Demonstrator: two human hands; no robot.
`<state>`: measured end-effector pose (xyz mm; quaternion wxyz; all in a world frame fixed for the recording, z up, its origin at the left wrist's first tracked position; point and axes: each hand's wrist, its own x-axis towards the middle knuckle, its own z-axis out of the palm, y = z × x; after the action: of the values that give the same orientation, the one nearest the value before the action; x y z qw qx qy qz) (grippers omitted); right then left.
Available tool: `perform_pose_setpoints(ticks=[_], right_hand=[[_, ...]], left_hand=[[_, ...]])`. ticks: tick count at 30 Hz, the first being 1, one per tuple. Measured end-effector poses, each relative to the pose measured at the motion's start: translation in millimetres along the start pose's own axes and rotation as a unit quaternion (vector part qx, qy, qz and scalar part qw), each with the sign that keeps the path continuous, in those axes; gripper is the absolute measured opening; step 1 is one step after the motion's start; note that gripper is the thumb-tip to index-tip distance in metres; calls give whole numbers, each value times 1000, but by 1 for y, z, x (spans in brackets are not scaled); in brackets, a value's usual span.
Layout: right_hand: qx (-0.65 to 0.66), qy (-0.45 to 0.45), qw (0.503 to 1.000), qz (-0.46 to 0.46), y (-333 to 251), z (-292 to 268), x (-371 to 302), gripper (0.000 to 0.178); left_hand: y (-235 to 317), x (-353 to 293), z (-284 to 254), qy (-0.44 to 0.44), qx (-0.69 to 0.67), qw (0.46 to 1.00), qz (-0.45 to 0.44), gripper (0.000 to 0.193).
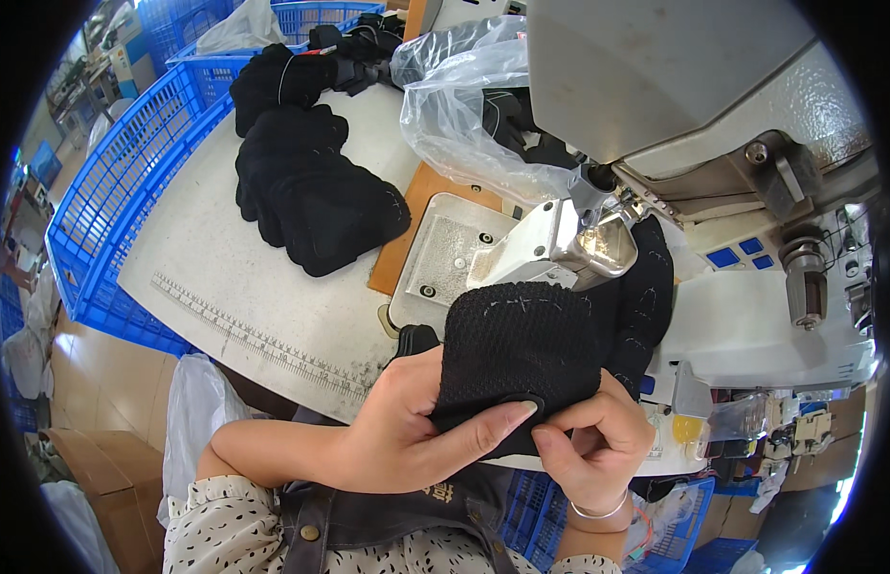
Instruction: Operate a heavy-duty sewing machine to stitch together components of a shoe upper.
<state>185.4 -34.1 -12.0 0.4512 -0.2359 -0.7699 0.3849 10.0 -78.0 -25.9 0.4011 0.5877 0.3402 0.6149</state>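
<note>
Between my two hands is a black knitted fabric piece [517, 335] with a line of pale stitches near its upper edge. My left hand [416, 421] grips it from the left, thumb pressed across its lower front. On the right, my right hand [598, 430] pinches the lower right corner between thumb and fingers. The piece is held up just in front of the metal head of a sewing machine [569, 239]. More black fabric with pale stitch marks [646, 297] hangs over the machine's arm behind it.
Stacked black fabric pieces [311, 191] lie on the white table [206, 239], which has a printed ruler along its near edge. A clear plastic bag [464, 96] with black items sits at the back. A blue crate [129, 182] stands at the left, a cardboard box [110, 478] below it.
</note>
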Motion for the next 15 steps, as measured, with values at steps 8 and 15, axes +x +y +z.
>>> perform_pose_setpoints(ticks=[8, 15], right_hand=[[-25, -11, 999, 28, -2, -2, -2, 15], [98, 70, 992, 48, -6, 11, -5, 32]], left_hand=[[2, 6, -8, -19, 2, 1000, -19, 8], [14, 11, -15, 6, -44, 991, -123, 6]])
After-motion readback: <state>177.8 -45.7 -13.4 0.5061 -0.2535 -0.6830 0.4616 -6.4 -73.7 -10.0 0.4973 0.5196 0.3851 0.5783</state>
